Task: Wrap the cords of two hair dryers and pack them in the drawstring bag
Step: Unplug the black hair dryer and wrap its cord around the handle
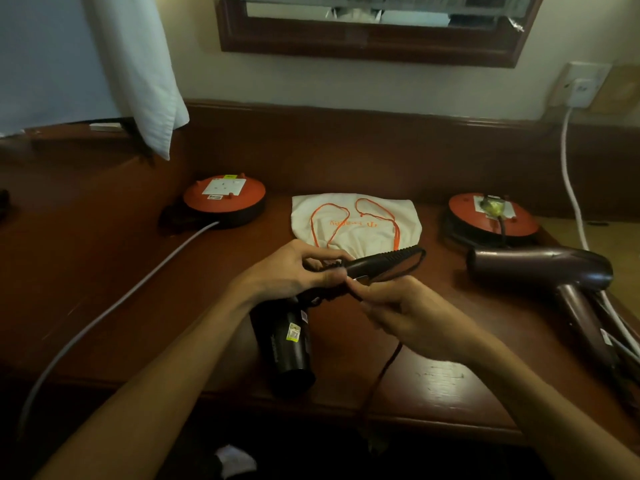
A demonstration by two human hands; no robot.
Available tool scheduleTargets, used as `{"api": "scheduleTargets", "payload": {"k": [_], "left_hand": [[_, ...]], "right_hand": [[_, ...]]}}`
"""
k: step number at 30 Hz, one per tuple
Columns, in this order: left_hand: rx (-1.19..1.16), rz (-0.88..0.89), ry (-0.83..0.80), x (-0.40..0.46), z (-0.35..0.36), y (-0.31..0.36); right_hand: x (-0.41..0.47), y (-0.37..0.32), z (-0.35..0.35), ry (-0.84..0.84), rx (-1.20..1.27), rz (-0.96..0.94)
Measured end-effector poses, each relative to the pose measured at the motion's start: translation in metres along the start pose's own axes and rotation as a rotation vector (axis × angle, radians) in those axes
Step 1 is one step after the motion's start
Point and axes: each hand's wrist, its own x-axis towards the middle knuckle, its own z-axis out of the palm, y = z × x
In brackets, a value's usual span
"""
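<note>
From the head camera, your left hand (294, 271) curls round the handle of the black hair dryer (289, 337), whose barrel points toward you at the near middle of the wooden desk (450, 379). Your right hand (408, 313) pinches the dryer's dark cord (384, 368) just beside the handle; the cord drops over the near edge. The cream drawstring bag (360, 220) with orange strings lies flat just beyond your hands. The second, maroon hair dryer (554, 275) lies at the right, well apart, its cord running to the right-hand orange cable reel (491, 216). Another orange cable reel (225, 199) sits at the far left.
</note>
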Motion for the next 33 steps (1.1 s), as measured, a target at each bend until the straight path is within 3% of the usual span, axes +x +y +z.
{"api": "scheduleTargets", "payload": {"k": [3,6,12,18,22,25,30,33], "left_hand": [[0.028,0.019,0.066,0.000,0.001,0.000],[0.018,0.014,0.071,0.003,0.002,0.001],[0.125,0.020,0.028,0.008,0.005,-0.006],[0.053,0.058,0.134,0.000,0.004,-0.009],[-0.024,0.083,0.152,-0.008,0.003,-0.007],[0.000,0.089,0.121,-0.011,0.003,-0.009],[0.018,0.110,0.112,-0.015,0.000,-0.010],[-0.107,0.132,0.154,-0.017,-0.008,-0.012]], "right_hand": [[-0.007,0.008,0.029,0.174,-0.076,-0.128],[-0.008,0.016,0.041,0.339,-0.056,-0.143],[-0.011,0.024,0.040,0.392,0.027,-0.050],[-0.015,0.016,0.060,0.441,0.563,0.163],[-0.008,0.023,0.055,0.209,0.763,0.381],[0.002,0.037,0.042,0.059,0.832,0.379],[0.019,0.042,0.029,0.065,0.807,0.333],[0.023,0.039,0.039,0.025,0.997,0.299]]}}
